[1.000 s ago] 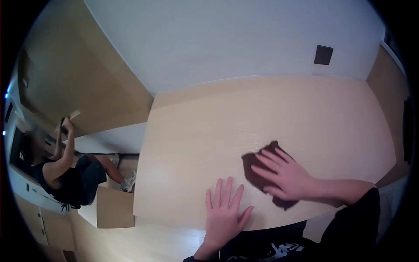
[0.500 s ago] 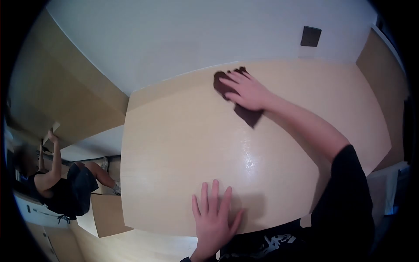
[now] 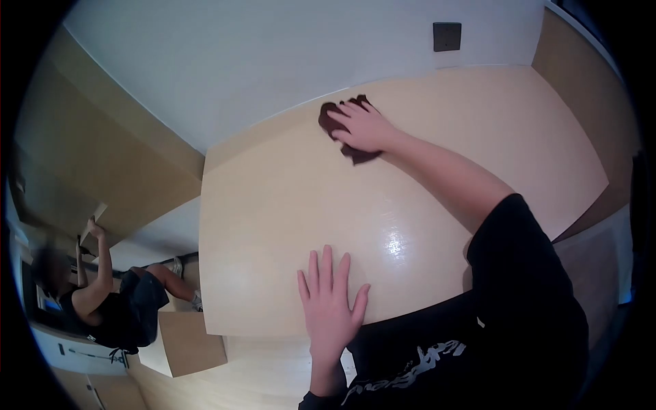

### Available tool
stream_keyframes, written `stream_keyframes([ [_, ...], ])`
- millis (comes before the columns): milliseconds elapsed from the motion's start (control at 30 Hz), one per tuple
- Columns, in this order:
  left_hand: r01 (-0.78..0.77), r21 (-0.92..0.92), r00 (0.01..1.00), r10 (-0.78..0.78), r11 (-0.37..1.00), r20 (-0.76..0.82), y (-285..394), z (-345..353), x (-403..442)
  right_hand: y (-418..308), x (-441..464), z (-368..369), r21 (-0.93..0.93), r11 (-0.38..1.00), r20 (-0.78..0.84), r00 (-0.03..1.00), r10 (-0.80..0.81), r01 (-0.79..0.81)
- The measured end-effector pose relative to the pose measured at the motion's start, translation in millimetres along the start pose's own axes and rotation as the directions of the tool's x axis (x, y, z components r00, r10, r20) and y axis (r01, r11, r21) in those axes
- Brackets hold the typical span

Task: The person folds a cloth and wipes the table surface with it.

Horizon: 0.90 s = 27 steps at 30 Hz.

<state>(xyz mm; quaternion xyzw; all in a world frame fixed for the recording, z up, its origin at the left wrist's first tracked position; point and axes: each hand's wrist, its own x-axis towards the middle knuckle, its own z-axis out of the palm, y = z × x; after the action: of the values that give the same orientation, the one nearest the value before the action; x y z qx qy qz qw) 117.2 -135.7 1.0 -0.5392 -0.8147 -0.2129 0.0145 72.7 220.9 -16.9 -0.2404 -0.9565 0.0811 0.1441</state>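
Note:
Pressed under my right hand (image 3: 365,128) is a dark brown cloth (image 3: 333,121), crumpled against the pale wooden tabletop (image 3: 287,198) near its wall-side edge. The fingers of that hand reach over the cloth, and part of it sticks out below the palm. My left hand (image 3: 329,311) lies palm down near the table's front edge with fingers apart and nothing in it.
A dark wall socket or switch plate (image 3: 447,37) sits on the white wall behind the table. At left, a person (image 3: 102,301) crouches or sits with raised arms by a wooden panel (image 3: 130,157). A box-shaped wooden piece (image 3: 195,344) stands near them.
The whole view has shifted, so the table edge and wall plate appear higher. My right hand and the cloth show farther up and left, the cloth's hanging end drawn closer. My left hand stays flat.

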Motion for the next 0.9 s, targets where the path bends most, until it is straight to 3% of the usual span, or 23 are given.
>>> stream_keyframes([
  [67, -0.008, -0.002, 1.000, 0.008, 1.000, -0.004, -2, 2, -5, -2, -47, -7, 0.007, 0.990, -0.001, 0.990, -0.139, 0.139],
  [200, 0.003, -0.009, 1.000, -0.003, 1.000, 0.023, 4, 1, -6, 1, -149, -35, 0.022, 0.972, -0.021, 0.972, -0.235, 0.235],
  [467, 0.015, -0.008, 0.997, -0.014, 1.000, 0.082, 5, -1, 2, -37, -291, -103, 0.005, 0.998, 0.228, 0.972, -0.056, 0.056],
  [667, 0.011, -0.035, 0.995, -0.007, 0.999, 0.098, 4, -3, 5, -12, -265, -108, 0.069, 0.982, 0.303, 0.934, -0.190, 0.177],
  [900, -0.005, -0.023, 0.990, 0.009, 1.000, 0.143, 0, -4, 5, 48, -135, -61, 0.036, 0.998, 0.073, 0.996, -0.050, 0.047],
])
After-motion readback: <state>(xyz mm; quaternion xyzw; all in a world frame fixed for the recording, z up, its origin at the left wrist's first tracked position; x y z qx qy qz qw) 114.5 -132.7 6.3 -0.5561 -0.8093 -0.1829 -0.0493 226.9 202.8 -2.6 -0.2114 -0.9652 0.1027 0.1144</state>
